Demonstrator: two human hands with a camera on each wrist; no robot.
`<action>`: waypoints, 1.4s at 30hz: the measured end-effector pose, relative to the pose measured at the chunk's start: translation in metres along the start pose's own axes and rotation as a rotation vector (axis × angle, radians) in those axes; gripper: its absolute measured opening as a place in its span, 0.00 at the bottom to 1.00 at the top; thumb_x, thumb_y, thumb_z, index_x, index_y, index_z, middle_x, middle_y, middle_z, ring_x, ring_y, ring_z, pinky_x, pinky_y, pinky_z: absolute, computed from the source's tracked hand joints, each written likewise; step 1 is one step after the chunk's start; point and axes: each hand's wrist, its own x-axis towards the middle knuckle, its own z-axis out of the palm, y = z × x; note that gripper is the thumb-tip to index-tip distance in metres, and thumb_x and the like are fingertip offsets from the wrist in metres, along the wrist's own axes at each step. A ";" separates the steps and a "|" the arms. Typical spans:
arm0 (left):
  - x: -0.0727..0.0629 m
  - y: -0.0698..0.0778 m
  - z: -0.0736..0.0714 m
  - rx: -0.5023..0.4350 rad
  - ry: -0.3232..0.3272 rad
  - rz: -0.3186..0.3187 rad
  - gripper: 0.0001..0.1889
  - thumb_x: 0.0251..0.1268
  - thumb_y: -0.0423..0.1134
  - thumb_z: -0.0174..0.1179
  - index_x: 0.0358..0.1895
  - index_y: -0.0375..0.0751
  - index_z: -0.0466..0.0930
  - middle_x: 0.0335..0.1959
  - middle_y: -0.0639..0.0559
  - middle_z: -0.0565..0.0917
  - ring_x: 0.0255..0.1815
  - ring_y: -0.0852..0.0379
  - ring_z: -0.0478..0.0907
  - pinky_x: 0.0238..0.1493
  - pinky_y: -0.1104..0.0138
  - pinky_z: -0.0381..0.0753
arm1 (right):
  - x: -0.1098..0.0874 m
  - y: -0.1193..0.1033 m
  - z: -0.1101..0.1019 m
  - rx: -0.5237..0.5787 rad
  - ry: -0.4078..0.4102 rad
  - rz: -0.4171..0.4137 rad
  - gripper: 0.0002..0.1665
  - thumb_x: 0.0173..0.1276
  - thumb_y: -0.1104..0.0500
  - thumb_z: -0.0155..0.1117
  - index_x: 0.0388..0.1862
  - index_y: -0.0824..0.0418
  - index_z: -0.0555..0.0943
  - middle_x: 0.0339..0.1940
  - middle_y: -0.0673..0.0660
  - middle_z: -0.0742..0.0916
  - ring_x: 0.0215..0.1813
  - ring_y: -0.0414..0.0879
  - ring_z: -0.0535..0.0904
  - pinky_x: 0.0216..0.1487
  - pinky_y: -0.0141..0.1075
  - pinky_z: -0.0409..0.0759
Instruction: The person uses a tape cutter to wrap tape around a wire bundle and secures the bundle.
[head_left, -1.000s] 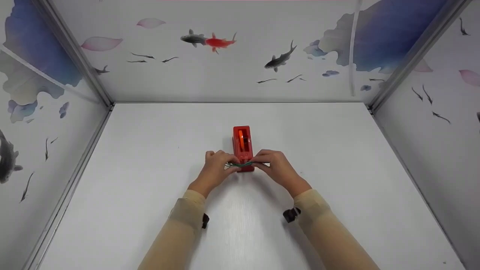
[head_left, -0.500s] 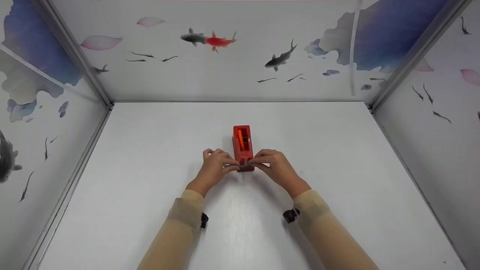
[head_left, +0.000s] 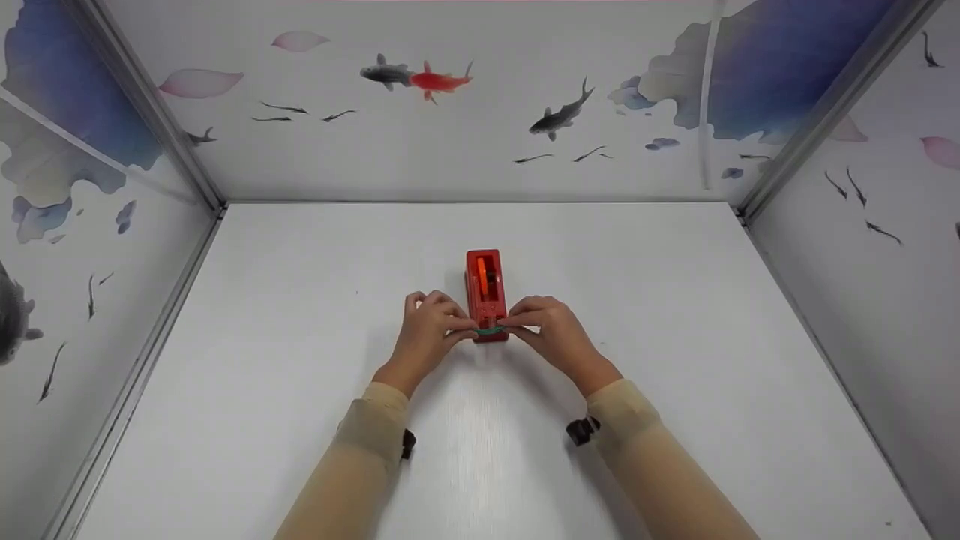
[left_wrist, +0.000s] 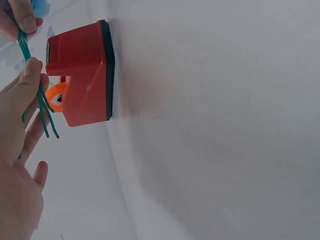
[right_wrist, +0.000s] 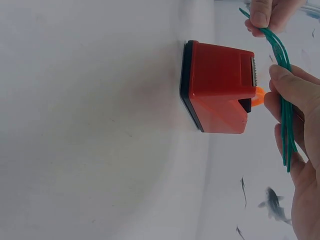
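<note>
A bundle of thin green wires (head_left: 489,331) stretches between the two hands, just over the front end of a red tape dispenser (head_left: 491,309). The left hand (head_left: 429,330) pinches one side of it between thumb and fingers; in the left wrist view, loose wire ends (left_wrist: 49,122) hang past that hand. The right hand (head_left: 551,330) pinches the other side, and several strands (right_wrist: 285,127) trail along its palm in the right wrist view. The dispenser stands on a black base, with a toothed cutter (right_wrist: 254,72) at its front and an orange roll (head_left: 482,276) inside.
The white tabletop (head_left: 300,262) lies under everything. White panels printed with fish and petals, such as the back wall (head_left: 487,150), close it in at the back and both sides. Small black devices (head_left: 583,430) sit at both wrists.
The left hand has shifted slightly left and up, and the wire ends that showed beside its fingers are now hidden in the head view. The right hand and dispenser have barely moved.
</note>
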 end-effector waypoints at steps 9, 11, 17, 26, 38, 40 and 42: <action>-0.002 0.000 -0.002 0.028 0.005 0.045 0.11 0.58 0.47 0.73 0.45 0.58 0.94 0.36 0.60 0.87 0.48 0.58 0.77 0.60 0.58 0.75 | 0.002 -0.001 -0.002 0.008 -0.032 0.012 0.14 0.60 0.66 0.79 0.44 0.54 0.93 0.40 0.50 0.90 0.43 0.43 0.85 0.51 0.36 0.87; -0.002 0.000 -0.003 -0.006 -0.007 0.050 0.11 0.58 0.45 0.74 0.45 0.58 0.94 0.36 0.59 0.87 0.45 0.58 0.78 0.54 0.61 0.78 | 0.004 0.000 -0.003 0.041 -0.071 0.045 0.13 0.62 0.66 0.78 0.44 0.53 0.92 0.41 0.49 0.90 0.44 0.41 0.86 0.52 0.37 0.87; -0.001 0.003 -0.004 -0.034 -0.021 0.067 0.12 0.58 0.44 0.74 0.46 0.59 0.93 0.36 0.59 0.87 0.39 0.59 0.77 0.45 0.65 0.79 | 0.008 0.008 -0.006 0.124 -0.216 0.138 0.14 0.68 0.56 0.75 0.52 0.51 0.88 0.45 0.45 0.90 0.47 0.44 0.87 0.61 0.43 0.83; 0.000 0.002 -0.003 0.143 0.112 0.223 0.09 0.57 0.46 0.74 0.41 0.58 0.94 0.33 0.59 0.86 0.40 0.59 0.79 0.53 0.62 0.80 | 0.009 0.016 -0.011 0.094 -0.282 0.059 0.11 0.74 0.50 0.68 0.48 0.51 0.91 0.40 0.46 0.93 0.41 0.40 0.85 0.65 0.53 0.60; 0.001 0.003 -0.003 0.207 0.113 0.193 0.11 0.58 0.48 0.74 0.44 0.55 0.94 0.34 0.59 0.86 0.39 0.58 0.79 0.54 0.61 0.79 | 0.012 0.002 -0.016 0.115 -0.301 0.145 0.10 0.67 0.60 0.75 0.46 0.50 0.93 0.36 0.45 0.90 0.36 0.40 0.80 0.42 0.33 0.83; 0.001 0.005 -0.004 0.203 0.094 0.172 0.12 0.58 0.48 0.74 0.45 0.56 0.94 0.36 0.58 0.86 0.40 0.58 0.80 0.56 0.60 0.79 | 0.011 0.001 -0.016 0.074 -0.283 0.124 0.10 0.66 0.59 0.76 0.46 0.50 0.93 0.36 0.45 0.90 0.35 0.39 0.80 0.42 0.34 0.83; 0.001 0.006 -0.005 0.198 0.077 0.150 0.12 0.59 0.48 0.75 0.46 0.56 0.93 0.37 0.58 0.87 0.41 0.57 0.80 0.58 0.57 0.78 | 0.010 0.001 -0.015 0.028 -0.259 0.093 0.10 0.65 0.59 0.77 0.46 0.50 0.93 0.35 0.45 0.90 0.35 0.38 0.81 0.43 0.35 0.82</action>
